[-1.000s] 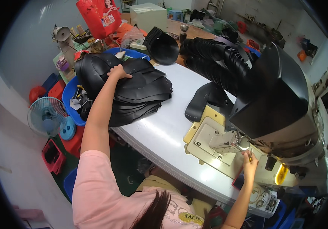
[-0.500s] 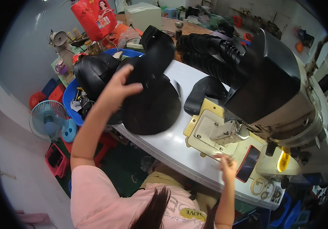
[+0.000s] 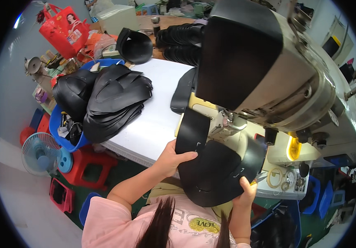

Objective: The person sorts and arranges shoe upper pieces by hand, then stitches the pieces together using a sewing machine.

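Note:
A curved black leather-like piece (image 3: 211,169), with two side flaps and small pale marks, is held in front of the sewing machine. My left hand (image 3: 171,159) is closed on its left side, thumb on top near the left flap. My right hand (image 3: 244,192) pinches its lower right edge, with the thumb on top. A small pointed thing (image 3: 261,177) shows beside the right hand; I cannot make out what it is. The piece's left flap lies beside the sewing machine's needle area (image 3: 229,120), and the piece hides part of the machine bed.
A stack of black pieces (image 3: 116,95) lies on the white table (image 3: 140,140) to the left, by a blue basin (image 3: 58,134). Another black piece (image 3: 184,93) sits behind the bed. The machine head (image 3: 244,53) looms at right. A fan (image 3: 41,155) and red stool (image 3: 89,167) stand at left.
My left hand has come from the stack toward the machine, and both hands now hold a black piece. The view has shifted to the right. A curled piece now sits at the table's far edge.

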Action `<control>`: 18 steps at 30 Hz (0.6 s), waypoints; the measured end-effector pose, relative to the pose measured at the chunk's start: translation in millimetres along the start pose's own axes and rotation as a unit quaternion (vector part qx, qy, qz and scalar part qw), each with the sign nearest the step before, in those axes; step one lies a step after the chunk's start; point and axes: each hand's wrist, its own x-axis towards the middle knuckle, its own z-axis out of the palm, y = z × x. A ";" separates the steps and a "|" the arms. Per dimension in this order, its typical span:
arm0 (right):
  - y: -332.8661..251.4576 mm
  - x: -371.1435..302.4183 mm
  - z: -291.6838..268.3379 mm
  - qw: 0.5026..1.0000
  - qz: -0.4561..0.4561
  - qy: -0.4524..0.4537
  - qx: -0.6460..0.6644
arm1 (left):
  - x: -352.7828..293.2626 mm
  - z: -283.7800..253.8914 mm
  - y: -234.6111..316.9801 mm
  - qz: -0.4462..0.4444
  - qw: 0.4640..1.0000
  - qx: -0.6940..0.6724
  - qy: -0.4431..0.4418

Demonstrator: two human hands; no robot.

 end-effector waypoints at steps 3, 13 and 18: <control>-11.7 14.3 -4.6 0.998 -0.010 0.045 0.042 | 22.3 28.1 3.0 0.018 1.000 -0.018 0.001; -24.9 82.3 -14.2 0.992 -0.046 -0.026 0.115 | 78.5 56.4 17.0 0.023 0.999 0.011 0.020; -24.8 85.2 -15.1 0.990 -0.050 -0.008 0.130 | 89.3 46.6 11.3 0.028 0.999 0.028 -0.019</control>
